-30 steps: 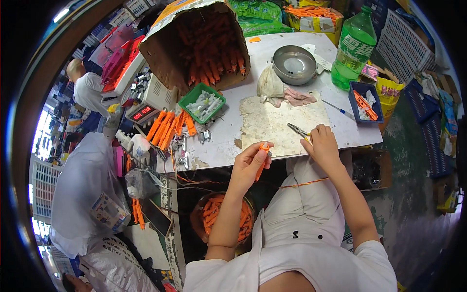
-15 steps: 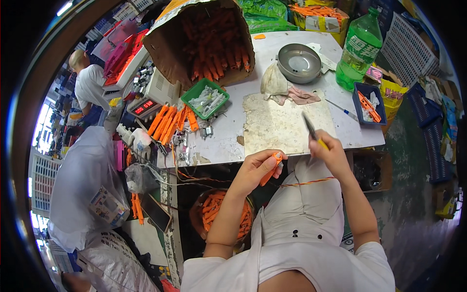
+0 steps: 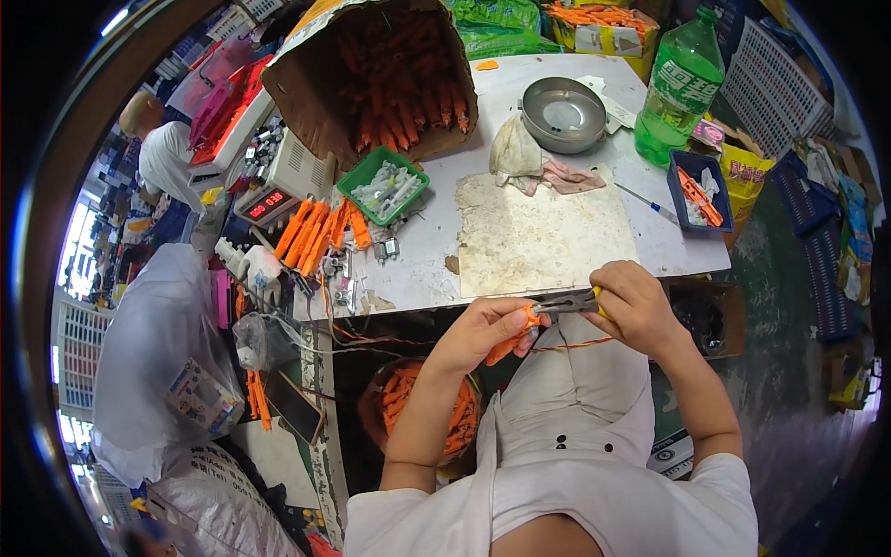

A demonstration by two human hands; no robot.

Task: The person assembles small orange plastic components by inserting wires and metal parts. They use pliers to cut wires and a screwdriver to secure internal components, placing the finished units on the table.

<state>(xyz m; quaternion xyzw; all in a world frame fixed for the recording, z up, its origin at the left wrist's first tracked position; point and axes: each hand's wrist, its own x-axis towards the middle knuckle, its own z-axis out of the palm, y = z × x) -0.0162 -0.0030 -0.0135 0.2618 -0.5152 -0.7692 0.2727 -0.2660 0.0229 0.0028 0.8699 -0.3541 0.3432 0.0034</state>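
Observation:
Just in front of the table edge, my left hand (image 3: 485,332) is closed round an orange plastic part (image 3: 506,347), with a small pale piece at its upper end. Red and yellow wires (image 3: 577,344) run to the right from near it. My right hand (image 3: 634,306) grips a pair of pliers (image 3: 568,304) by the yellow handles. The dark jaws point left and reach the upper end of the orange part; whether they pinch it is too small to tell. A worn pale sheet (image 3: 548,241) lies on the table just beyond both hands.
A cardboard box (image 3: 311,111) of orange parts lies tipped at the back left, beside a green tray (image 3: 348,190). A metal bowl (image 3: 563,139), cloth (image 3: 520,153), blue tray (image 3: 681,218) and green bottle (image 3: 673,102) stand rightward. Below sits a tub of orange parts (image 3: 399,395).
My right hand has turned the pliers from pointing up and away to pointing left, bringing their jaws to the orange part. My left hand still holds that part in nearly the same place.

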